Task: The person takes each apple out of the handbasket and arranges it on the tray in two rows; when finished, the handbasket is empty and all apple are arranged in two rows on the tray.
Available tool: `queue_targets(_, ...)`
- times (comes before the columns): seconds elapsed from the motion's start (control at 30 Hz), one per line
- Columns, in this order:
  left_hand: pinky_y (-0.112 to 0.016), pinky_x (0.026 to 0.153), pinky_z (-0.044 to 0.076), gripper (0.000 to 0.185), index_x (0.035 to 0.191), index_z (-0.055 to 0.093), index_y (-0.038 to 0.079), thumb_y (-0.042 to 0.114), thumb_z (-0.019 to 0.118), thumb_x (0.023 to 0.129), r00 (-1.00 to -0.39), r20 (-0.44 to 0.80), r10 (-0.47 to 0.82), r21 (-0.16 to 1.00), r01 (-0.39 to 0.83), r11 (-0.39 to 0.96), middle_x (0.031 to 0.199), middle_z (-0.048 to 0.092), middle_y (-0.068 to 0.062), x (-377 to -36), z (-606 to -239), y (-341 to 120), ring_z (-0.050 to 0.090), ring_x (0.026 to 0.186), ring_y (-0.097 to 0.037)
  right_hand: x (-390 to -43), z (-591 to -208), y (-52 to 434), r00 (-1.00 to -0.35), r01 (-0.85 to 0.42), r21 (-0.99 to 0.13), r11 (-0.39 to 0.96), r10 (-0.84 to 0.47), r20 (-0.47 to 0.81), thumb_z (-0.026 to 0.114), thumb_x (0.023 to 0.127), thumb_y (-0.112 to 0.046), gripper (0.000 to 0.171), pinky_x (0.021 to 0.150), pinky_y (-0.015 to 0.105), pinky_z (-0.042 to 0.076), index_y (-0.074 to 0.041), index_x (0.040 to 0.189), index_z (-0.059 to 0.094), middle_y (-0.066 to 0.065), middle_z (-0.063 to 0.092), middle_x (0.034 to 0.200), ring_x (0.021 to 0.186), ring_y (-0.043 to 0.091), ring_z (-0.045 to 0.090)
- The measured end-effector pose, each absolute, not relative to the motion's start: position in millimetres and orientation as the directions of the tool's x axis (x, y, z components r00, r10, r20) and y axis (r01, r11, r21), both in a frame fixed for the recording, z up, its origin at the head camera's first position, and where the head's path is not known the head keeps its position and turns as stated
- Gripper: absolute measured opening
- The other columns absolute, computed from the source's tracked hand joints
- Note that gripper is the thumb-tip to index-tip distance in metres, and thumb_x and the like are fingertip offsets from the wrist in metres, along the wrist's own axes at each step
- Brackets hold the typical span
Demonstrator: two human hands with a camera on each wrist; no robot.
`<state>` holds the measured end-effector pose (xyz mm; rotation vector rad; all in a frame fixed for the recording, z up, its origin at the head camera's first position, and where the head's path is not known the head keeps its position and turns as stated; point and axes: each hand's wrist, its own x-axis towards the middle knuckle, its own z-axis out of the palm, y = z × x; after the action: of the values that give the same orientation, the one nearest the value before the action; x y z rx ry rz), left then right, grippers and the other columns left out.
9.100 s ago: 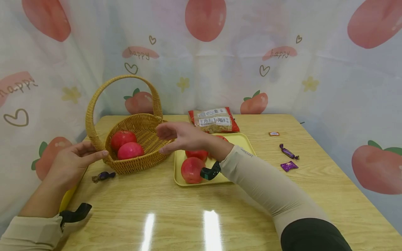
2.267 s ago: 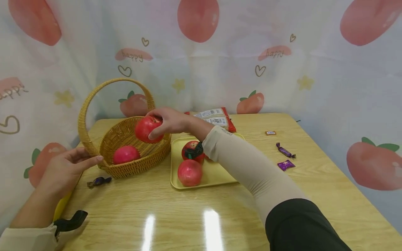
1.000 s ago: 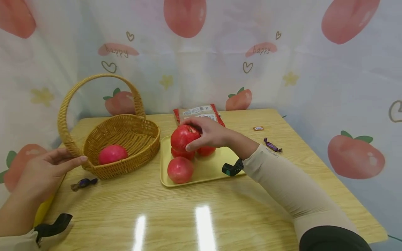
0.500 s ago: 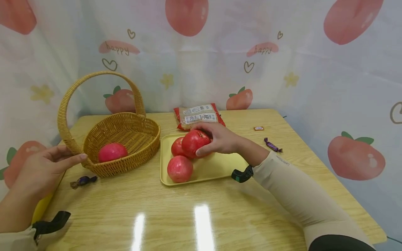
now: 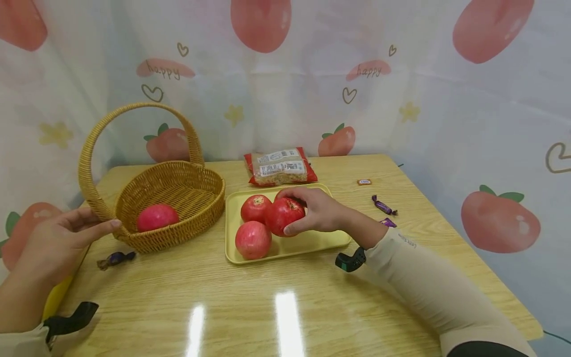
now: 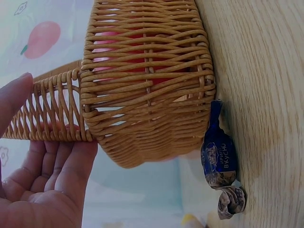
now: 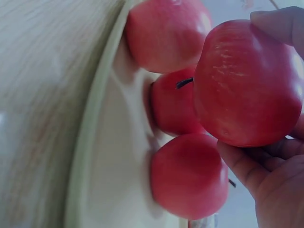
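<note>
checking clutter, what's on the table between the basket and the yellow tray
Nothing: in the head view only a narrow strip of bare table separates the basket from the yellow tray. The purple candy lies on the basket's other side.

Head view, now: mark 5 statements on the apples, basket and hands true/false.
1. The right hand grips a red apple over the yellow tray. True.
2. The wicker basket holds three apples. False: only one pink-red apple shows in it.
3. The left hand touches the basket at the base of its handle. True.
4. A snack packet lies behind the tray. True.
5. The purple candy beside the basket lies on the tray. False: it lies on the wooden table, left of the tray.
</note>
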<state>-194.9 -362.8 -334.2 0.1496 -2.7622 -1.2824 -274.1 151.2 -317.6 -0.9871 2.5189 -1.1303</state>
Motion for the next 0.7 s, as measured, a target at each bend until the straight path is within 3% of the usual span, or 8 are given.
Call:
queue_targets(0.3, -0.072, 0.114, 0.027, 0.05, 0.136, 0.06, 0.017, 0.048, 0.069, 0.099, -0.991, 0.045, -0.125, 0.786, -0.042, 0.617, 0.102, 0.055, 0.044, -193, -335, -361, 0.036, 0.144, -0.01, -266, -329, 160, -0.782, -0.465, -0.716, 0.521, -0.621, 0.056, 0.089, 0.078, -0.037, 0.073, 0.092, 0.04, 0.06, -0.021, 0.142, 0.056, 0.001, 0.062, 0.134, 0.12, 0.025, 0.06)
queue_targets(0.53, -0.065, 0.118, 0.029, 0.049, 0.137, 0.06, 0.018, 0.047, 0.069, 0.098, -0.991, 0.054, -0.123, 0.787, -0.034, 0.617, 0.105, 0.055, 0.043, -192, -334, -359, 0.039, 0.135, 0.003, -262, -342, 166, -0.802, -0.424, -0.729, 0.538, -0.597, 0.025, 0.089, 0.079, -0.039, 0.072, 0.092, 0.038, 0.06, -0.02, 0.14, 0.057, 0.001, 0.064, 0.131, 0.117, 0.023, 0.061)
queue_targets(0.7, -0.071, 0.113, 0.03, 0.053, 0.137, 0.06, 0.014, 0.05, 0.069, 0.098, -0.99, 0.058, -0.129, 0.781, -0.036, 0.623, 0.105, 0.055, 0.04, -194, -335, -360, 0.04, 0.134, -0.004, -259, -347, 166, -0.809, -0.425, -0.708, 0.565, -0.588, 0.016, 0.09, 0.078, -0.041, 0.072, 0.091, 0.036, 0.059, -0.021, 0.138, 0.058, -0.001, 0.065, 0.128, 0.115, 0.021, 0.062)
